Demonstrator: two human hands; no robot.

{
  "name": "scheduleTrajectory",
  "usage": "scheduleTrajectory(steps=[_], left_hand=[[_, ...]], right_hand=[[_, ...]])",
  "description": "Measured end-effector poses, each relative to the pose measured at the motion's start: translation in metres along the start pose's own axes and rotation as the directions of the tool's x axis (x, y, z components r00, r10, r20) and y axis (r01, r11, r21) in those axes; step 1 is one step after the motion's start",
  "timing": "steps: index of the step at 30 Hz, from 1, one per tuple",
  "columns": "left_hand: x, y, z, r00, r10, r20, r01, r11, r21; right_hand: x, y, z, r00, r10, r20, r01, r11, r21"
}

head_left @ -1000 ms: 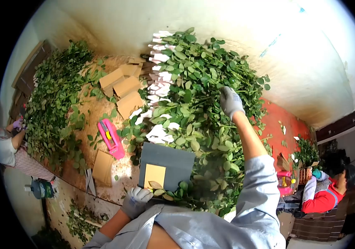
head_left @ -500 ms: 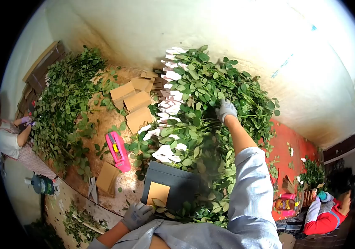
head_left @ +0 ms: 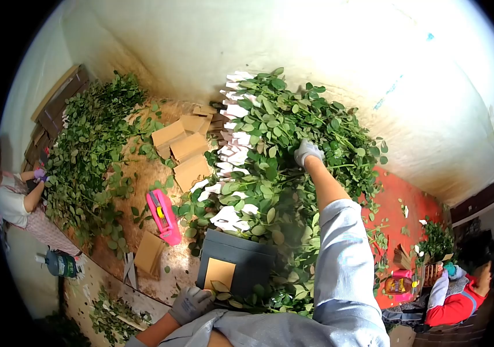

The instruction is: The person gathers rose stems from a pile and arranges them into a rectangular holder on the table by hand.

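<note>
My right hand (head_left: pixel 309 152), in a pale grey glove, reaches into a large heap of leafy cut stems (head_left: pixel 293 118). Its fingers are bent down among the leaves, and what they grip is hidden. White paper wraps (head_left: pixel 235 155) line the left side of this heap. Close to my body, my left hand (head_left: pixel 192 304), also gloved, is closed with curled fingers; what lies in them cannot be made out. A few leaves stick out beside it. Just above it is a dark grey board (head_left: pixel 238 251) with a tan cardboard square (head_left: pixel 219 274) on it.
A pink tape dispenser (head_left: pixel 165 217) and folded cardboard pieces (head_left: pixel 189 147) lie on the table left of the heap. Another leafy heap (head_left: pixel 93 139) is farther left, by a co-worker's gloved hands (head_left: pixel 40 173). At right, a person in red (head_left: pixel 452 303) is by a red table (head_left: pixel 406 225).
My right hand has shifted slightly left and its fingers have bent down into the leaves. My left hand stays closed in about the same place. The view has tilted slightly.
</note>
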State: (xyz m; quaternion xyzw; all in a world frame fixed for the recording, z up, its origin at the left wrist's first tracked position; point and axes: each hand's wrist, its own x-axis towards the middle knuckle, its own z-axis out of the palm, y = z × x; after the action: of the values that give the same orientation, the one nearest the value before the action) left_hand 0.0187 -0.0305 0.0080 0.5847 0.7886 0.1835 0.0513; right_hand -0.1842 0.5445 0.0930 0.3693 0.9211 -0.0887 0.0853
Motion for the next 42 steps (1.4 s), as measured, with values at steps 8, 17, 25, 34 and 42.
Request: scheduleTrajectory(steps=[8, 17, 25, 34, 42], left_hand=[[0.001, 0.001, 0.004, 0.998, -0.029, -0.049, 0.029, 1.0, -0.005], [0.012, 0.01, -0.01, 0.982, 0.015, -0.189, -0.003, 0.998, 0.063], [0.002, 0.007, 0.003, 0.977, 0.043, -0.21, -0.026, 0.996, 0.085], [-0.002, 0.005, 0.007, 0.973, 0.016, -0.23, -0.019, 1.0, -0.01], [-0.003, 0.005, 0.009, 0.971, 0.036, -0.237, -0.036, 0.999, 0.008]], right_hand=[[-0.032, 0.024, -0.032, 0.81, -0.283, -0.513, 0.186, 0.955, -0.232], [-0.083, 0.092, -0.086, 0.524, -0.418, -0.742, 0.647, 0.762, 0.028], [-0.217, 0.056, -0.077, 0.596, -0.532, -0.602, 0.398, 0.846, -0.354], [-0.245, 0.125, -0.168, 0.037, -0.308, -0.951, 0.348, 0.896, -0.277], [-0.279, 0.198, -0.16, 0.525, -0.402, -0.75, 0.246, 0.915, -0.319]])
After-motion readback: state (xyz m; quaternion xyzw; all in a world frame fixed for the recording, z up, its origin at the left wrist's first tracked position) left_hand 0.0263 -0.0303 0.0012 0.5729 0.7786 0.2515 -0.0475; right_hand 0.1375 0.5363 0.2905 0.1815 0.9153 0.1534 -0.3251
